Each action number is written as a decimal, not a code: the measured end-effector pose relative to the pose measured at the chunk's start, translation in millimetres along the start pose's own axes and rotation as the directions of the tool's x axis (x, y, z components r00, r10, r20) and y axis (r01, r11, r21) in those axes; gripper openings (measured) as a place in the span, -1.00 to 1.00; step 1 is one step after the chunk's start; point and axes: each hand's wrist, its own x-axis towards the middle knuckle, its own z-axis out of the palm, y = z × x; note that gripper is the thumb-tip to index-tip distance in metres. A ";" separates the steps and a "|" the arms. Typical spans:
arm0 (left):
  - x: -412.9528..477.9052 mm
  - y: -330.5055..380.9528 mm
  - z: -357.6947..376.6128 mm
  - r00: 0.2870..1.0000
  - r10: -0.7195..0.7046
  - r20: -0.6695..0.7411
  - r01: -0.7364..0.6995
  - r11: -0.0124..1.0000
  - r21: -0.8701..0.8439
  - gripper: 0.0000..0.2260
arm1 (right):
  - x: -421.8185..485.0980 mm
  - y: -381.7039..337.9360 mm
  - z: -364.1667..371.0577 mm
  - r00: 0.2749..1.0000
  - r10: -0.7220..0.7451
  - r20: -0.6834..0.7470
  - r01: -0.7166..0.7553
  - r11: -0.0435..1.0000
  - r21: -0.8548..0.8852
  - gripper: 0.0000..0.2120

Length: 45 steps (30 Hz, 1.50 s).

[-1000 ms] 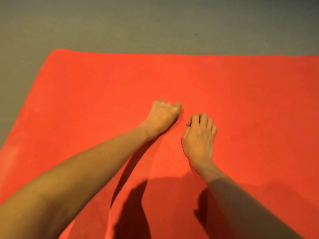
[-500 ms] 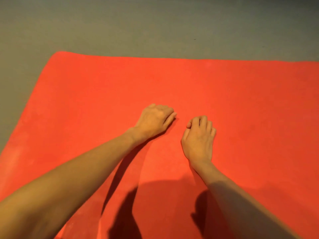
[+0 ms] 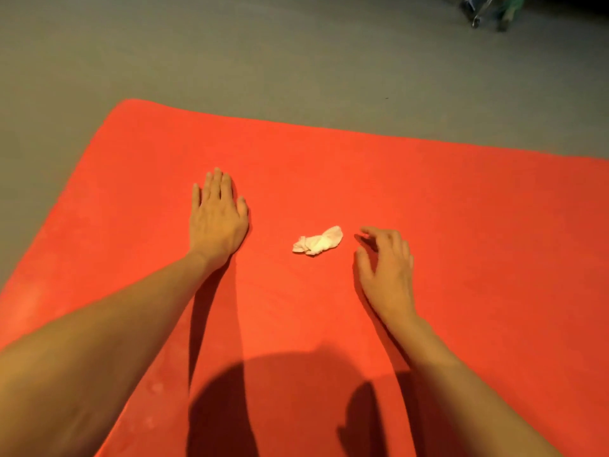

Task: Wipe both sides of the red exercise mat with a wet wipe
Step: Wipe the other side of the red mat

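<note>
The red exercise mat [image 3: 329,179] lies flat on the grey floor and fills most of the view. A crumpled white wet wipe [image 3: 318,241] lies loose on the mat between my hands. My left hand [image 3: 217,216] rests flat on the mat with straight fingers, well left of the wipe. To the right of the wipe, my right hand [image 3: 387,268] hovers just above the mat with loosely bent fingers. It holds nothing, and its fingertips are a short gap from the wipe.
Grey floor [image 3: 263,54] surrounds the mat beyond its far edge and left corner. A dark, blurred object with green parts [image 3: 491,8] stands on the floor at the far right. My shadow falls on the near part of the mat.
The hands were close together at the mat's middle, the left one curled. They have moved apart, the left now lies flat, and the wipe now lies in plain view between them.
</note>
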 end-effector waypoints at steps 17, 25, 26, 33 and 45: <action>5.7 2.6 1.3 1.000 0.000 0.025 -0.001 0.998 0.061 -0.41 | 221.1 44.1 36.5 0.922 0.372 -0.108 -0.387 0.870 -0.305 -0.71; 9.7 0.5 2.0 1.000 -0.015 0.024 0.013 0.997 0.073 -0.39 | 252.1 -101.9 157.3 0.966 -0.144 0.214 0.165 0.983 -0.082 -0.75; 10.2 -0.3 1.7 1.000 -0.015 0.023 0.014 0.997 0.072 -0.39 | 252.4 -105.2 159.6 0.953 -0.194 0.234 0.220 0.971 -0.091 -0.74; 12.0 0.6 2.6 0.999 -0.033 0.031 0.031 0.996 0.079 -0.39 | 262.6 39.3 72.0 0.999 0.041 0.007 -0.038 0.970 -0.239 -0.83; 14.2 0.9 1.1 0.999 -0.030 0.025 0.027 0.995 0.091 -0.41 | 264.1 -85.1 151.2 0.932 -0.169 0.320 0.201 0.977 -0.070 -0.77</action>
